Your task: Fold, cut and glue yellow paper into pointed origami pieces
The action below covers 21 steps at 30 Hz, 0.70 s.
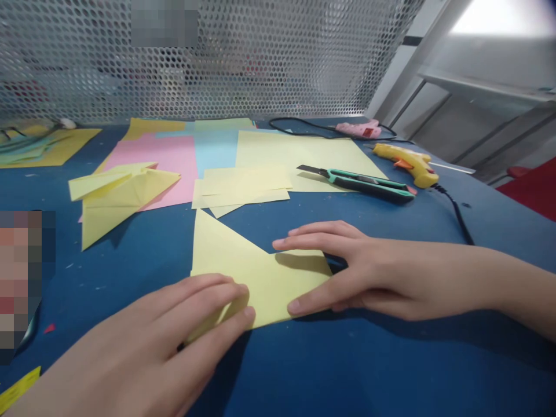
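A folded pale yellow sheet of paper point(273, 284) lies on the blue table in front of me, its upper left corner pointing away. My left hand point(186, 324) rests on its left side, thumb and fingers stretched out with a gap between them. The thumb of my right hand point(347, 272) touches the near edge at the right, while its other fingers are spread above the far edge. Part of the sheet's left end is hidden under my left hand. Farther left stands a folded yellow paper plane point(119, 194).
Several small yellow paper pieces point(245, 182) lie beyond the sheet, over larger pink point(174, 156), blue and yellow sheets. A green utility knife point(369, 185) has its blade out. To the right is a yellow glue gun point(406, 162) with a black cord. A perforated metal panel point(260, 63) borders the back.
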### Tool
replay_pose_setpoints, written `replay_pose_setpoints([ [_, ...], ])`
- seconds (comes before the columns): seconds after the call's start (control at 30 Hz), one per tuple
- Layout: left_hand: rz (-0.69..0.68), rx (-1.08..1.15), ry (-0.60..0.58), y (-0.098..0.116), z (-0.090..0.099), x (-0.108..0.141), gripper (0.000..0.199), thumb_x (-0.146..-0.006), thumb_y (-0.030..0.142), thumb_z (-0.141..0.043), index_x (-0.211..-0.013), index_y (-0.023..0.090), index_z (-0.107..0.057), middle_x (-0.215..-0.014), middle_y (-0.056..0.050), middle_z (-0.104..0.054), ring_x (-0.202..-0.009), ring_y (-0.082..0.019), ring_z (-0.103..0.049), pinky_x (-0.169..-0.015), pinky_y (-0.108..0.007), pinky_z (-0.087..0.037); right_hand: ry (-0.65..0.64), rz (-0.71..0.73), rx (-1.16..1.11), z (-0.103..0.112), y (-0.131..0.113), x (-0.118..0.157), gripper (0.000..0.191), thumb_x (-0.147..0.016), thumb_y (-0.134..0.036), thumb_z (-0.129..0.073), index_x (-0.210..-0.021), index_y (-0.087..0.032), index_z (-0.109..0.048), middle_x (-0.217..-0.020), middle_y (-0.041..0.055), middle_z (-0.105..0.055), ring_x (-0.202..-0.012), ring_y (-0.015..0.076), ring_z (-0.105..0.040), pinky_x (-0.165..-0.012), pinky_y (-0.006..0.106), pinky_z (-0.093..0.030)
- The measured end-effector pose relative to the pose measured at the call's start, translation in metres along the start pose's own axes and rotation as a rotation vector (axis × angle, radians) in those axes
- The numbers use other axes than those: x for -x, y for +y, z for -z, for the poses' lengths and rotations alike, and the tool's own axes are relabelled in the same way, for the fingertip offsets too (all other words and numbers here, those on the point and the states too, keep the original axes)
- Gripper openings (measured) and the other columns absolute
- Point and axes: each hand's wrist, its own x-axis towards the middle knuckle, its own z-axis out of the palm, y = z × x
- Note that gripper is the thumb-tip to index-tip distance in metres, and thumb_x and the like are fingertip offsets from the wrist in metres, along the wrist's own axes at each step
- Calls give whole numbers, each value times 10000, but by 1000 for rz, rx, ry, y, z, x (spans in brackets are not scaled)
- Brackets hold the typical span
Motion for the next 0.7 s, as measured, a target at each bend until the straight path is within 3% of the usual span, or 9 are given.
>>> replay_pose_setpoints([
  [0.1, 10, -159, -59, 1, -1, -3, 667, -914, 104, -339, -1542, 305, -240, -1589, 90, -292, -1394, -150, -400, -1112, -269, -371, 32, 58, 88, -4, -6, 0, 487, -927, -109, -461, -1376, -264, -569, -1538, 48, -409, -1420, 197, -327, -1134, 392, -323],
  [0.2, 78, -196, -13, 1, -1, -9, 594, -967, 154, -317, -1541, 281, -236, -1580, 27, -328, -1356, -189, -463, -1049, -326, -468, 80, 102, 181, -10, -11, -2, 464, -926, -105, -435, -1352, -224, -574, -1360, 78, -598, -1259, 184, -516, -1061, 366, -397],
  [0.27, 73, -186, 15, 1, 2, -12, 530, -1007, 232, -319, -1533, 266, -261, -1555, -5, -381, -1352, -218, -470, -1074, -375, -444, 132, 104, 250, -15, -13, -3, 405, -982, -126, -382, -1315, -229, -587, -1245, 71, -676, -1152, 168, -599, -1037, 366, -409],
  [0.33, 68, -186, 12, 2, 6, -14, 513, -1021, 304, -332, -1527, 239, -288, -1567, -18, -356, -1398, -231, -403, -1147, -389, -340, 185, 111, 291, -20, -14, -4, 347, -1034, -199, -362, -1282, -226, -602, -1225, 65, -693, -1124, 155, -625, -1065, 362, -389],
  [0.47, 115, -175, -39, 1, 11, -14, 583, -1016, 403, -357, -1550, 208, -226, -1605, 7, -241, -1463, -211, -264, -1209, -348, -164, 192, 141, 310, -24, -13, -6, 369, -1046, -357, -385, -1346, -243, -566, -1422, 60, -566, -1348, 155, -473, -1166, 368, -300],
  [0.57, 111, -169, -98, -2, 12, -16, 581, -1029, 409, -344, -1557, 233, -178, -1588, 21, -258, -1452, -185, -288, -1190, -349, -215, 82, 159, 257, -21, -11, -8, 476, -1013, -453, -434, -1432, -234, -493, -1526, 75, -438, -1449, 171, -322, -1189, 377, -276],
  [0.7, 97, -176, -87, -8, 14, -17, 485, -1047, 368, -286, -1524, 282, -274, -1569, 33, -312, -1416, -182, -371, -1115, -368, -345, -15, 167, 181, -15, -10, -11, 607, -956, -559, -490, -1446, -200, -484, -1532, 96, -409, -1447, 200, -309, -1179, 383, -270],
])
